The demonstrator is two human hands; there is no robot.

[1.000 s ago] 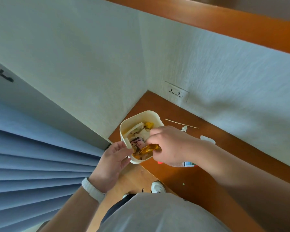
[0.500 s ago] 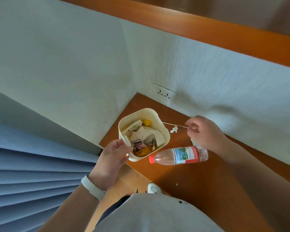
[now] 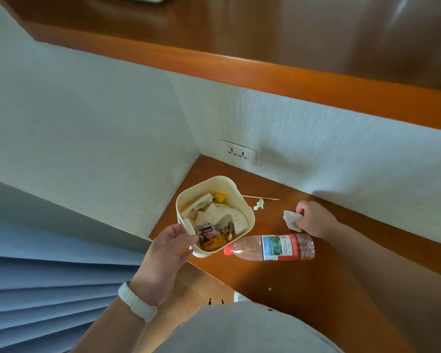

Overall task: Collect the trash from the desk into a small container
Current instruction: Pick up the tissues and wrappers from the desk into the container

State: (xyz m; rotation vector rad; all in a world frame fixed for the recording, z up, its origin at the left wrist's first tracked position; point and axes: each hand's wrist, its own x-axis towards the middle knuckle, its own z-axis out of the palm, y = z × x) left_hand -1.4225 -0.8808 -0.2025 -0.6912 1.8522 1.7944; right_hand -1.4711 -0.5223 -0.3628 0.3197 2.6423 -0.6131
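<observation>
Trash is seen mid-collection at the corner of a wooden bench [image 3: 316, 289], with the step in hand judged to be the pickup of another scrap. At left, a small cream container [image 3: 242, 200], already well filled with paper and wrappers, is steadied on the bench by the left hand [image 3: 167, 253], whose fingers are curled around its near rim and a tab on it. Just right of the container, a thin wooden stick [image 3: 261, 198] and a small twisted white scrap [image 3: 259, 204] are left lying near the wall, and a plastic bottle [image 3: 270, 247] is laid on its side, its red cap close against the container. Farther right, a crumpled white tissue [image 3: 292, 220] is pinched in the closed fingers of the right hand [image 3: 313, 219], low over the bench. A carry leftward over the bottle and a release above the container's mouth are what the next move would call for.
</observation>
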